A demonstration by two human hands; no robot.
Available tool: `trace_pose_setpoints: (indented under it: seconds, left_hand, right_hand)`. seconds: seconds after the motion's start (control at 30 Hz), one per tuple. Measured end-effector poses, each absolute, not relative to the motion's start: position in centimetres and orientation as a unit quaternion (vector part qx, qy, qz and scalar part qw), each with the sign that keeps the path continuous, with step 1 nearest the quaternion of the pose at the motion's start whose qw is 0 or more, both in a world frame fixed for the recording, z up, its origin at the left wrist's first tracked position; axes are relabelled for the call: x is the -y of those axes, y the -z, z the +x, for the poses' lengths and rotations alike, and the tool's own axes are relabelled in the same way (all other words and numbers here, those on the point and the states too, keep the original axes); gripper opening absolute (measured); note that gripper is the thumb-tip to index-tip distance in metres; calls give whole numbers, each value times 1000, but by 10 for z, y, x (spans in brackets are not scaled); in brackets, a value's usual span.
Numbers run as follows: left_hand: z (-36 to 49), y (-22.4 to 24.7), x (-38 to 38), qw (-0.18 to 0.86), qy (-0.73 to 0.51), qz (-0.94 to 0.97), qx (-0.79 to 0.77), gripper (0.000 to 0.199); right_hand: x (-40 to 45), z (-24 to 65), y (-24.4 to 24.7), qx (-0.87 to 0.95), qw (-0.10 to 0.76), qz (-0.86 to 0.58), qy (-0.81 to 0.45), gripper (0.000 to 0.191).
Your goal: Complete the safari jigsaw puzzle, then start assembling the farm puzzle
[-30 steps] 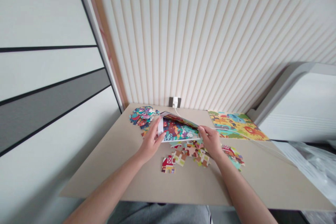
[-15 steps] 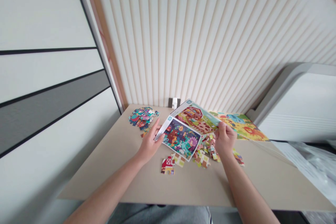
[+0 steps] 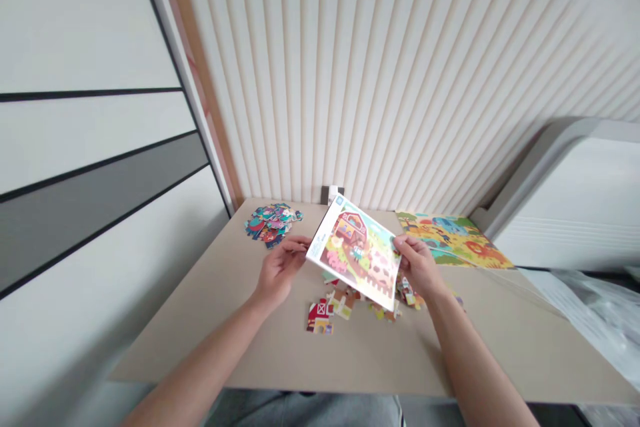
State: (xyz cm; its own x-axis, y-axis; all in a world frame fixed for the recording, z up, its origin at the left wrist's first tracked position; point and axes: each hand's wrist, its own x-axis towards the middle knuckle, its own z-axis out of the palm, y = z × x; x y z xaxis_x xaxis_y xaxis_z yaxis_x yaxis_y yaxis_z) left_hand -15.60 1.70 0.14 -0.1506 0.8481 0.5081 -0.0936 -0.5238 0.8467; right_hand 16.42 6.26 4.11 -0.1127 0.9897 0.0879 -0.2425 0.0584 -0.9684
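A farm picture card (image 3: 354,250), showing a red barn and animals, is raised off the table and tilted, its face toward the camera. It sits between the hands, above the front loose pieces.

The right hand (image 3: 419,267) pinches the card's right edge between thumb and fingers. The left hand (image 3: 280,271) is half-curled, its fingers (image 3: 298,246) reaching to the card's lower-left edge. Whether they grip it or only sit just beside it, I cannot tell.

The card hides part of the scattered farm jigsaw pieces (image 3: 330,310) on the beige table (image 3: 380,360); a red barn piece shows below it. A small heap of pieces (image 3: 407,291) lies under the right hand, partly covered by the card's corner. Back left, a heap of multicoloured jigsaw pieces (image 3: 273,225) lies near the left hand, well apart from the front pieces. Back right, a jungle-animal puzzle sheet (image 3: 453,240) lies flat.

The card's top corner partly covers a white plug (image 3: 333,193) in a wall socket on the ribbed wall panel (image 3: 400,80). A white appliance (image 3: 565,207) stands beyond the table's right side, with clear plastic sheeting (image 3: 600,323) below it.
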Motion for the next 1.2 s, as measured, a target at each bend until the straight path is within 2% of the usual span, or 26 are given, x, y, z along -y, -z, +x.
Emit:
trace_pose_setpoints:
  seconds: [0.1, 0.17, 0.23, 0.3, 0.37, 0.53, 0.6, 0.7, 0.8, 0.9, 1.0, 1.07, 1.2]
  left_hand:
    - [-154, -5, -16, 361, -707, 527, -304, 27]
    - [-152, -4, -14, 411, -700, 505, -293, 27]
    - [-150, -2, -11, 491, -670, 478, -287, 46]
    - [-148, -2, -8, 557, -648, 439, -276, 59]
    - [-147, -3, -6, 597, -644, 402, -258, 58]
    - [-146, -4, -9, 647, -595, 403, -253, 76]
    - [-146, 1, -11, 636, -576, 425, -288, 78]
    - [-146, 6, -13, 605, -582, 448, -307, 62]
    - [-146, 9, -15, 569, -599, 467, -315, 59]
    - [-148, 12, -19, 490, -609, 504, -367, 62]
    - [-153, 18, -22, 353, -578, 586, -445, 48]
    - [-153, 20, -21, 280, -534, 646, -468, 33]
    - [-148, 18, -15, 204, -474, 736, -437, 20]
  right_hand:
    - [-57, 151, -37, 538, 492, -390, -562, 38]
    - [-53, 145, -36, 569, 469, -404, -542, 39]
    - [-51, 141, -34, 594, 456, -425, -508, 39]
    - [-52, 139, -32, 618, 454, -448, -460, 41]
    - [-54, 138, -29, 639, 458, -472, -400, 43]
    - [-62, 138, -24, 642, 489, -505, -307, 47]
    - [-64, 137, -23, 636, 504, -495, -312, 52]
    - [-64, 134, -23, 646, 482, -476, -353, 64]
    - [-63, 135, -21, 670, 443, -466, -372, 52]
    - [-77, 147, -24, 666, 471, -487, -312, 51]
    - [-115, 175, -35, 649, 501, -537, -200, 54]
    - [-149, 198, -42, 658, 457, -588, -113, 57]
    - [-207, 228, -43, 655, 410, -629, -89, 53]
